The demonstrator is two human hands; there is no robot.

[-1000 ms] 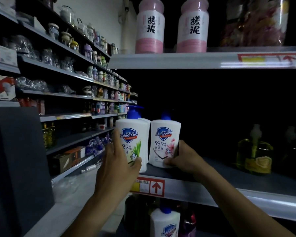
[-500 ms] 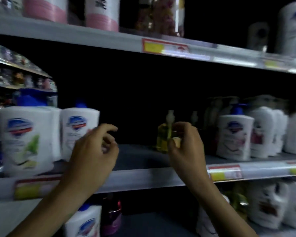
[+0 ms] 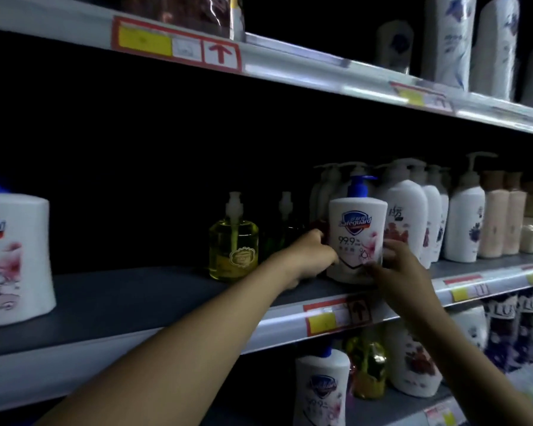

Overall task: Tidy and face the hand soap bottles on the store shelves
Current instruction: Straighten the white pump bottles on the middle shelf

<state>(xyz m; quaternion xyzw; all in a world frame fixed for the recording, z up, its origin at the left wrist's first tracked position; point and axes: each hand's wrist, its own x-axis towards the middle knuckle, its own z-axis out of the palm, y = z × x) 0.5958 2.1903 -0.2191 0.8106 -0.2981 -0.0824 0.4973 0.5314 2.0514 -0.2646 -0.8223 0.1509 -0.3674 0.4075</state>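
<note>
Both my hands are on the Safeguard bottle (image 3: 356,241). It stands upright on the middle shelf (image 3: 136,298), close to the front edge and right of centre, label toward me. My left hand (image 3: 310,256) grips its left flank, fingers curled round toward the back. My right hand (image 3: 396,267) pinches the lower right side, thumb on the front. Can't tell if the base is fully down, since my hands cover it.

To do this well, imo: hold low near the base so the pump top doesn't tip it, slide rather than lift, and square the label to the front edge. Not much room: the yellow pump bottle (image 3: 233,250) is near on the left & the white bottles (image 3: 405,216) sit just beside on the right. A second Safeguard bottle (image 3: 13,256) stands at the shelf's left end, well apart. This one prob. belongs w/ it.
</note>
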